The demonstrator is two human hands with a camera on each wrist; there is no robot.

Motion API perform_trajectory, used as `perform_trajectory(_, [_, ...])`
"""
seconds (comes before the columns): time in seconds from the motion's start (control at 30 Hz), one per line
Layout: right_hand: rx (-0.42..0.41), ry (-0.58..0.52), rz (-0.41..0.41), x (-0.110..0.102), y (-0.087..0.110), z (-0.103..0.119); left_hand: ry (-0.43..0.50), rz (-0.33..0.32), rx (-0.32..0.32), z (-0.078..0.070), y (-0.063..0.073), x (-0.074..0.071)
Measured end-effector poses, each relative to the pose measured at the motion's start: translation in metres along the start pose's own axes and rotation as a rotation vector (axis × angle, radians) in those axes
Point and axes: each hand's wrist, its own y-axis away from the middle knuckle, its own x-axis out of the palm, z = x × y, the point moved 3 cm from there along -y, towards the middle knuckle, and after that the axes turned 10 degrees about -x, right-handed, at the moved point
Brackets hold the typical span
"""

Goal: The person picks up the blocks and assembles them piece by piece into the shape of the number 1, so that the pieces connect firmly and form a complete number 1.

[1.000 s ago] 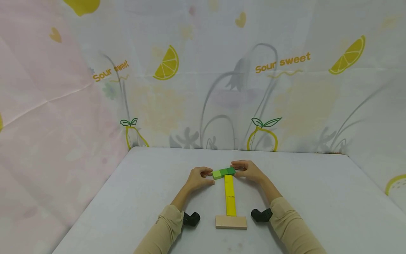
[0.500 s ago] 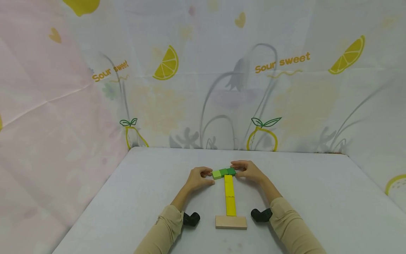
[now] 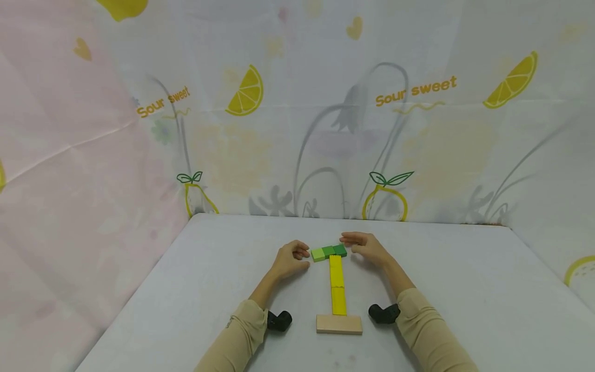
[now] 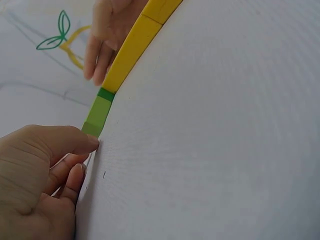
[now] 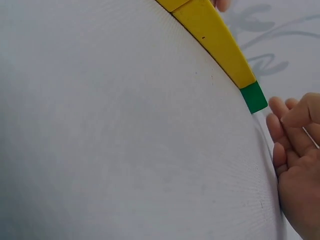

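Note:
A short row of green blocks [image 3: 328, 252], light green on the left to dark green on the right, lies slightly slanted across the far end of two yellow blocks [image 3: 337, 284]. The yellow pieces run end to end toward a plain wooden block [image 3: 339, 325] lying crosswise at the near end. My left hand [image 3: 290, 259] rests just left of the light green block, its fingers loosely bent and holding nothing. Beside the dark green block [image 5: 254, 97], my right hand [image 3: 367, 247] stands a little apart with relaxed fingers and nothing in them.
The blocks lie on a white table [image 3: 209, 268]. Behind it hangs a printed cloth [image 3: 297, 155] with lemon patterns, and another side of cloth closes off the left. Black wrist cameras [image 3: 384, 313] sit at both sleeves.
Both hands have drawn slightly away from the ends of the green row, the left hand leftward and the right hand rightward. The blocks keep their arrangement.

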Motion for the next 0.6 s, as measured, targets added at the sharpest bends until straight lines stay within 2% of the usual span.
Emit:
perform_trajectory(0.1, [0.032,-0.008,-0.043,-0.0006,0.0007,0.0005,0.016,-0.002,0.005,0.0008,-0.0007,-0.0008])
perform_trajectory(0.3, [0.042,-0.005,-0.110,-0.0005,0.0014,0.0006,0.038,-0.008,0.007,0.0036,-0.0019,-0.0025])
perform_trajectory(0.6, [0.064,0.002,-0.120,0.0000,0.0023,0.0043,0.074,-0.002,-0.006,0.0021,-0.0013,-0.0020])
